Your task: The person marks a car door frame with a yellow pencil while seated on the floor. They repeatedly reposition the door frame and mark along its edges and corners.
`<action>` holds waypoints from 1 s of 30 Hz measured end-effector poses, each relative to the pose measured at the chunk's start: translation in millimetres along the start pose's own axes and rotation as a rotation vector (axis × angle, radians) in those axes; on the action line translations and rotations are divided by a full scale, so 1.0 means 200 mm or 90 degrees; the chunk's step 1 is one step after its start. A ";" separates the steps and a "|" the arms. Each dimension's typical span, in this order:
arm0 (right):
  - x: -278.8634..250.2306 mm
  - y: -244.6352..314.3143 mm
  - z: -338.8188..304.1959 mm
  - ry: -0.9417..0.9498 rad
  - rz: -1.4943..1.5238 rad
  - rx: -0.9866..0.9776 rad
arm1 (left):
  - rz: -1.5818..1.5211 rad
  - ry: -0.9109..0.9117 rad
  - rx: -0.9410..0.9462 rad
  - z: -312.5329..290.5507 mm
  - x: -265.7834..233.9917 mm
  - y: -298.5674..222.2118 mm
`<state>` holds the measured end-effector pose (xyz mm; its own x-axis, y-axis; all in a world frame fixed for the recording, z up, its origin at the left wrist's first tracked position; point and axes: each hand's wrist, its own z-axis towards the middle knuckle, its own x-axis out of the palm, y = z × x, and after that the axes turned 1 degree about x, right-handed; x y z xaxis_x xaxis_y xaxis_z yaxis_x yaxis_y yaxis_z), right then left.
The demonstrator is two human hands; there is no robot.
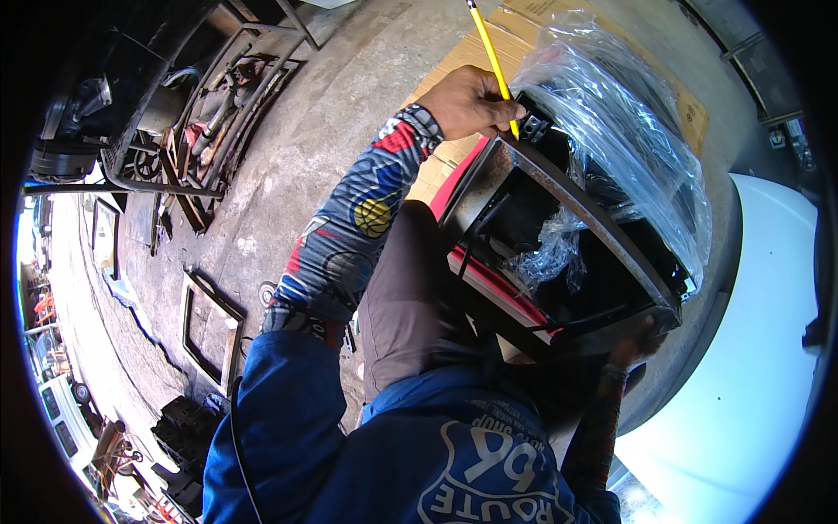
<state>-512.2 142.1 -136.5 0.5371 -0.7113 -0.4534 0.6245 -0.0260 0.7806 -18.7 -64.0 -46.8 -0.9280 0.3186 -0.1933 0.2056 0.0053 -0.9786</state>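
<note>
Pinched in my left hand (476,103) is a yellow pencil (491,48). Its lower tip meets the upper end of a rusty, dark metal bar (594,205). This bar lies slantwise across a black and red car body part (506,293). Down at the bar's lower right end, my right hand (637,342) is in shadow, its fingers closed around that end as far as they show. Clear plastic wrap (615,113) covers the part's far side, and a crumpled piece of wrap (554,249) sits within its dark hollow.
Flattened cardboard (436,170) lies under the part. A large white panel (733,367) curves along the right. On the concrete floor to the left are a rectangular metal frame (214,332) and a rack of metal scrap (218,113). A white vehicle (65,424) stands farther left.
</note>
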 end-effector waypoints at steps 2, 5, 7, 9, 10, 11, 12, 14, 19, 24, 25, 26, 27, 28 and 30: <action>0.00 0.01 0.00 0.001 -0.010 0.003 | 0.022 -0.037 -0.002 0.01 0.02 0.00; 0.00 0.00 0.00 0.004 -0.007 0.003 | 0.024 -0.027 0.008 0.01 0.03 0.01; 0.00 0.00 0.00 0.001 -0.017 0.011 | 0.014 -0.006 0.006 0.00 0.01 0.02; 0.00 -0.01 0.00 -0.015 -0.050 0.035 | -0.009 0.007 0.012 -0.01 -0.01 0.02; 0.00 -0.01 0.00 -0.002 -0.041 0.017 | -0.015 0.008 0.006 -0.01 -0.01 0.02; 0.00 0.00 0.00 0.002 -0.034 0.009 | -0.022 0.005 0.014 -0.01 -0.01 0.02; 0.00 0.00 0.00 0.003 -0.025 0.000 | -0.001 -0.002 0.015 -0.01 0.00 0.01; 0.00 0.01 0.00 0.009 -0.026 -0.005 | 0.049 -0.022 -0.001 0.01 0.02 0.00; 0.00 0.00 0.01 0.015 0.006 -0.009 | 0.025 -0.023 0.001 0.01 0.02 0.00; 0.01 0.00 0.00 -0.003 0.038 -0.001 | -0.015 0.009 0.016 -0.02 -0.01 0.01; 0.01 0.00 -0.01 -0.002 0.038 0.002 | -0.002 0.001 0.011 -0.01 -0.01 0.00; 0.01 0.01 -0.01 -0.005 0.037 0.004 | 0.012 -0.007 0.006 -0.01 0.00 0.00; 0.01 0.01 -0.01 -0.015 0.031 0.004 | 0.024 -0.012 -0.002 0.00 0.01 -0.01; 0.01 0.02 -0.01 -0.009 0.032 0.007 | 0.037 -0.018 -0.010 0.01 0.02 -0.02; 0.01 0.03 -0.01 -0.013 0.020 0.007 | 0.055 -0.027 -0.017 0.01 0.02 -0.03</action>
<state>-506.9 142.1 -133.1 0.5439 -0.7266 -0.4198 0.6014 -0.0113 0.7989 -24.8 -64.6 -42.5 -0.9187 0.2785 -0.2800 0.2928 0.0048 -0.9562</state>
